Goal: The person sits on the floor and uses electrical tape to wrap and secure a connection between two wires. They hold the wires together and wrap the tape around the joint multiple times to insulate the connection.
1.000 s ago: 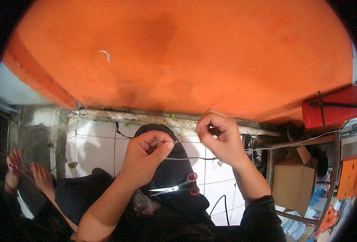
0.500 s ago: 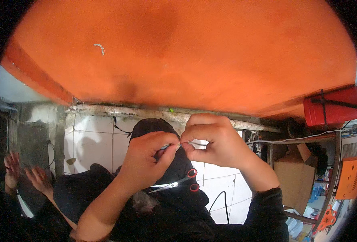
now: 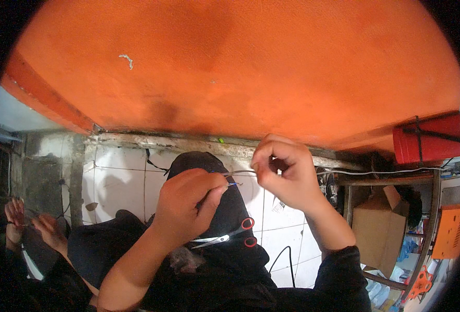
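Above my lap, my left hand (image 3: 191, 200) is closed in a pinch on a thin wire. A short end with blue insulation (image 3: 233, 184) and a fine, bare-looking tip sticks out past its thumb and forefinger. A grey cable (image 3: 238, 172) bridges the gap between my hands. My right hand (image 3: 289, 177) is farther right, thumb and fingertips pinched together at that cable. A pair of scissors (image 3: 220, 238) with red finger loops lies across my dark-clothed leg, partly open. Beside them is a crumpled piece of clear plastic (image 3: 187, 259).
An orange wall (image 3: 240, 67) rises ahead, above white floor tiles (image 3: 121, 192). On the right are a red container (image 3: 430, 139), a wooden shelf with a cardboard box (image 3: 380, 231), and an orange panel (image 3: 450, 231). Another person's hands (image 3: 50, 231) show at the far left.
My right hand has drawn away to the right from my left hand's fingertips. The blue wire end and the grey cable now show between them. My left hand has barely moved.
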### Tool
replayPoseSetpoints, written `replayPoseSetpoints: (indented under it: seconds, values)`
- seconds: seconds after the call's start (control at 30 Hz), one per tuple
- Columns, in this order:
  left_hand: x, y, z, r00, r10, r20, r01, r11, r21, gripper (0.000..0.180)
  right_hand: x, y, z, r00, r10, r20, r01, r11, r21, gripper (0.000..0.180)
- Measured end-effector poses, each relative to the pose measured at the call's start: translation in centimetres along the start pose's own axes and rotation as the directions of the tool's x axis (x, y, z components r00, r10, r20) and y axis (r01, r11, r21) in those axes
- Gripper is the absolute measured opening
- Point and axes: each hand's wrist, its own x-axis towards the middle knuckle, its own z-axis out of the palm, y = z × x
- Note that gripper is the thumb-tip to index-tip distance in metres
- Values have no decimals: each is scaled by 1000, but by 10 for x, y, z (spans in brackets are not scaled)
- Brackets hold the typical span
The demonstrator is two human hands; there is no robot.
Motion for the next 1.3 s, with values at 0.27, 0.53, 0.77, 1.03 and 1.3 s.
replayPoseSetpoints:
  seconds: [0.27,0.53,0.77,1.03,1.3]
  values:
    - [1,-2,5,996,72,61,-76,996,51,11,1,-1,0,956,-24,291,6,998,63,8]
    - [-1,-5,10,980,187,71,-194,973,126,20,-3,1,14,975,93,202,-92,996,-15,16]
    - [-7,-10,17,968,250,1,-248,959,135,24,-11,10,21,992,28,121,-23,999,-48,18]
    - [-6,-2,1,993,1,-117,10,996,92,8,1,41,-6,982,-164,-90,127,939,-319,21]
    - [-3,-4,2,957,-181,-225,159,981,-111,3,-10,28,-3,987,71,-145,-92,985,-144,5]
